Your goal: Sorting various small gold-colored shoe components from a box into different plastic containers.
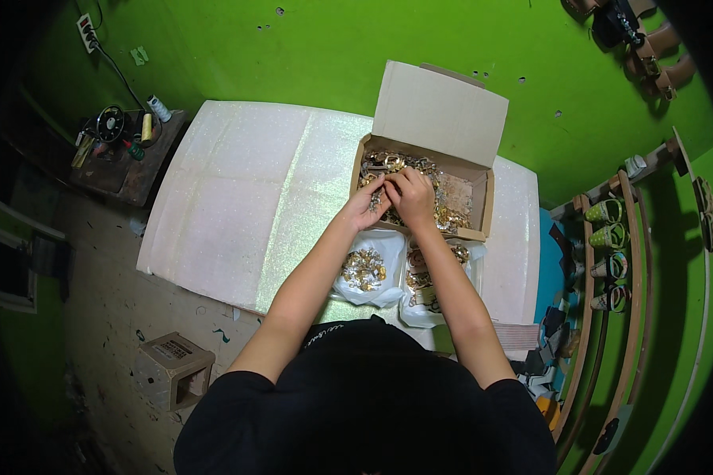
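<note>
An open cardboard box point(489, 207) with its lid raised holds a heap of small gold and silver metal pieces point(457, 218), some shaped like buckles. Over the box's near left part my two hands meet at the fingertips. My left hand point(364, 209) is turned partly palm up, its fingers curled in. My right hand point(413, 202) is bent over from the other side, fingers pinched together. Whatever lies between the fingers is too small to name. Nearer to me, a white plastic bag point(387, 294) holds more gold and silver pieces; a bag-lined tray point(420, 318) beside it is partly behind my right forearm.
Under the box lies a table with a shiny whitish cover point(230, 182). A green wall rises behind it. Sandals point(608, 236) hang on a wooden rack at right. A sewing machine table point(127, 182) with thread spools stands at far left, a wooden stool point(174, 368) on the floor.
</note>
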Demonstrator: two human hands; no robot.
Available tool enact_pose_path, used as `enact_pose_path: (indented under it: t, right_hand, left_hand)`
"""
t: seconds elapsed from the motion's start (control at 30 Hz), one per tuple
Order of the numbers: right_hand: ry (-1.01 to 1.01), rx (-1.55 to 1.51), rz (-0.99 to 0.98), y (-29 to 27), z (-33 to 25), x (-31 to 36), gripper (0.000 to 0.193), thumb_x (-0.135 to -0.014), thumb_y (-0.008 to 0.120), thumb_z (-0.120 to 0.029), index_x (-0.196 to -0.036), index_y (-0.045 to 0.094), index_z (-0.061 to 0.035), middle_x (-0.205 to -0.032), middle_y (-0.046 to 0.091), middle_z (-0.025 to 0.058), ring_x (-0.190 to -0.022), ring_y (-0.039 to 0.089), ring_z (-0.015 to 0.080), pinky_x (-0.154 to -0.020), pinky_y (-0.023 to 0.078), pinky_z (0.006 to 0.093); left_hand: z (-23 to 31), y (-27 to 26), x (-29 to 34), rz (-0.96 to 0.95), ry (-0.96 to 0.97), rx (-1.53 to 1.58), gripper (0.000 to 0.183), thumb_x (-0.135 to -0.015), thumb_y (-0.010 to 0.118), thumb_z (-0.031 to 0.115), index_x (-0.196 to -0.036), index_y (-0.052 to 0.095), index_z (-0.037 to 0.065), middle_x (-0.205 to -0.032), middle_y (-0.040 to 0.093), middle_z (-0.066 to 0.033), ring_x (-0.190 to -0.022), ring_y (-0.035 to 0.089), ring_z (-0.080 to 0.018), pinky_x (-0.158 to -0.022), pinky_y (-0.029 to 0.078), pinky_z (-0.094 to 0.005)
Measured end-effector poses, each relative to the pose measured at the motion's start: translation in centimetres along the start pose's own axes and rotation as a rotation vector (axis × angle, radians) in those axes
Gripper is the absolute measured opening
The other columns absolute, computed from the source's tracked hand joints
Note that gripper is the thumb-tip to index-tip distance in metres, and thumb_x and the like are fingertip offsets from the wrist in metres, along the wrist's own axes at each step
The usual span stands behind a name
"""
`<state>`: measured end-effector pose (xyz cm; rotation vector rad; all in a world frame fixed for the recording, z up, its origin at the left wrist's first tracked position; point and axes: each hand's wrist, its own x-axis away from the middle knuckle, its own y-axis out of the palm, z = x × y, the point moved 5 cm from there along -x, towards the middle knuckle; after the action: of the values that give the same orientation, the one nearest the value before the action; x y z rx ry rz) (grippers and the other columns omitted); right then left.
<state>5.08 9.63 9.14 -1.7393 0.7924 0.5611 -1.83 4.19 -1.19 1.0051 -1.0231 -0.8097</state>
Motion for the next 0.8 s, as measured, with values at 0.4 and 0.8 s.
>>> enact_pose_path:
  t: [0.4, 0.8]
  right_hand:
    - [0.131, -0.148, -0.002, -0.2, 1.0, 0.7, 0.009, -0.071, 0.063, -0.010, -0.075, 0.059, -0.0035, -0.071, 0.054, 0.0082, -0.061, 0.054, 0.0242, -0.054, 0.043, 0.0318]
    - [0.662, -0.557, 0.119, 0.4, 3.9, 2.6, 0.008, -0.067, 0.062, -0.006, -0.066, 0.057, 0.0000, -0.057, 0.056, 0.0012, -0.050, 0.046, 0.0041, -0.047, 0.038, 0.0194]
  left_hand:
    - [-0.2, 0.2, 0.0, -0.019, 0.032, -0.034, 0.016, -0.085, 0.051, 0.019, -0.093, 0.050, 0.005, -0.087, 0.056, -0.0057, -0.080, 0.058, -0.0132, -0.071, 0.052, -0.0248]
    - [-0.2, 0.5, -0.2, -0.069, 0.038, -0.036, 0.023, -0.087, 0.046, 0.020, -0.100, 0.046, 0.000, -0.110, 0.051, -0.0163, -0.098, 0.054, -0.0231, -0.082, 0.049, -0.0314]
